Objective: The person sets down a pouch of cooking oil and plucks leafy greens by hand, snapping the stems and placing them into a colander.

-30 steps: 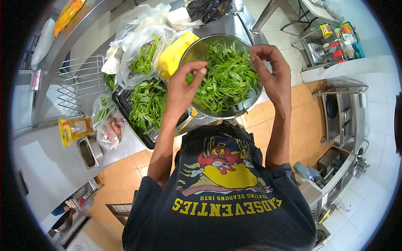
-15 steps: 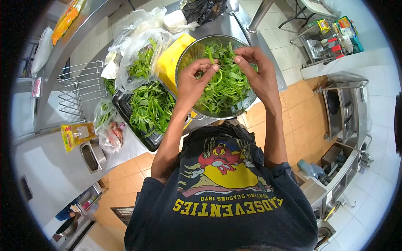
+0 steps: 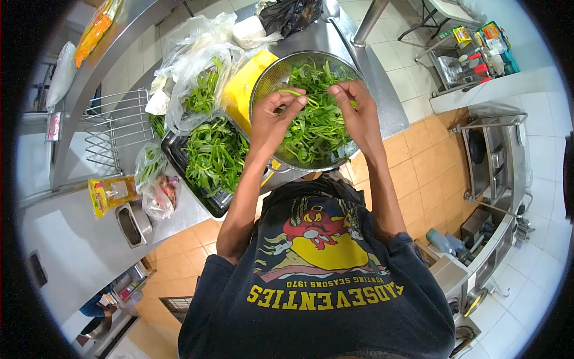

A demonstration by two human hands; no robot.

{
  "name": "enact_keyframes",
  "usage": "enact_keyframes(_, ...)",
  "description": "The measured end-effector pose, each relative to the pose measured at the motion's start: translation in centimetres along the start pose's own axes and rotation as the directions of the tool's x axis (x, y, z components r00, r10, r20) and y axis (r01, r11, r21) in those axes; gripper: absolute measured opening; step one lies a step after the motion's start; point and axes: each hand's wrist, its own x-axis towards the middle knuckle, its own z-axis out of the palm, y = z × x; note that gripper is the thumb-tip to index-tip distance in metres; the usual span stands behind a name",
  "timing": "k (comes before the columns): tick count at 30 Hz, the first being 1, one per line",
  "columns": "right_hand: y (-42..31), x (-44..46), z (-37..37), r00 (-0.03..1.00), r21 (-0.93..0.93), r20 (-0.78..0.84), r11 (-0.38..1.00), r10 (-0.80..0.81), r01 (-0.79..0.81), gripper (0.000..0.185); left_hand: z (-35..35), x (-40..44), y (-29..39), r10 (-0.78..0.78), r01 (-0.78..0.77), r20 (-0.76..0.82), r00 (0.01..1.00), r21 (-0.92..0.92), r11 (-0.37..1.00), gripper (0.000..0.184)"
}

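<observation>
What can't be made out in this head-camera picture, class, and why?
Strainer bottom, head view: buried under leafy greens.
Black tray floor, head view: covered by piled stems.
Whether the right hand grips anything, head view: its fingers obscure this.
Black bag far end, head view: cut off by top edge.

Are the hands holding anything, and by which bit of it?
The left hand pinches a green stalk; whether near its end or its middle is unclear. I can't tell if the right hand grips anything.
</observation>
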Motion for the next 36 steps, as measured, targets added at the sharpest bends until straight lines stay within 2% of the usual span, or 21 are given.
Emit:
enact_keyframes(2,0.7,0.2,-0.1,0.996,-0.070,0.006,0.994,-0.089,0.090,0.020,0.0,-0.1,0.0,0.008,-0.008,0.008,1.000,0.039,0.999,0.015)
enact_keyframes(5,0.8,-0.2,0.1,0.984,-0.112,0.109,0.981,-0.144,0.156,0.019,0.1,-0.2,0.1,-0.006,0.005,0.021,1.000,0.049,0.999,0.016)
enact_keyframes(8,1.2,-0.2,0.1,0.970,-0.073,0.214,0.989,-0.110,0.129,0.018,0.1,-0.2,-0.1,-0.054,0.053,0.043,0.998,0.024,0.998,0.018)
enact_keyframes(10,0.8,-0.2,0.1,0.972,-0.073,0.222,0.993,-0.078,0.097,0.017,-0.3,-0.1,-0.5,-0.119,0.121,0.073,0.990,-0.015,0.993,0.018)
enact_keyframes(14,0.1,-0.3,-0.2,0.977,-0.100,0.213,0.994,-0.032,0.054,0.016,-0.8,-0.1,-0.1,-0.005,0.005,-0.053,0.999,-0.005,1.000,0.022)
enact_keyframes(16,0.1,-0.2,-0.2,0.974,-0.123,0.211,0.986,-0.088,0.115,0.015,-0.9,0.1,0.5,0.058,-0.057,-0.121,0.991,0.010,0.998,0.020)
enact_keyframes(17,0.1,-0.1,-0.2,0.970,-0.134,0.211,0.980,-0.117,0.147,0.015,-1.2,0.1,0.7,0.152,-0.137,-0.085,0.985,0.158,0.978,0.019)
enact_keyframes(19,0.3,0.2,-0.2,0.952,-0.153,0.261,0.967,-0.161,0.206,0.013,-1.8,0.2,1.1,0.315,-0.294,0.023,0.949,0.430,0.853,0.017)
enact_keyframes(22,0.1,0.3,0.0,0.937,-0.161,0.273,0.950,-0.217,0.267,0.011,-2.1,0.1,1.9,0.308,-0.361,0.197,0.931,0.634,0.684,0.015)
enact_keyframes(31,-0.1,0.0,0.5,0.930,-0.160,0.249,0.935,-0.271,0.315,0.008,-1.4,-0.4,2.4,0.354,-0.430,0.256,0.899,0.665,0.611,0.011)
enact_keyframes(34,0.0,-0.4,0.9,0.947,-0.071,0.207,0.962,-0.244,0.263,0.009,-1.3,-0.1,1.2,0.378,-0.444,0.242,0.894,0.604,0.662,0.010)
enact_keyframes(36,-0.2,-0.6,1.2,0.964,0.024,0.172,0.979,-0.204,0.203,0.009,-1.1,-0.2,0.4,0.210,-0.262,0.175,0.962,0.369,0.892,0.009)
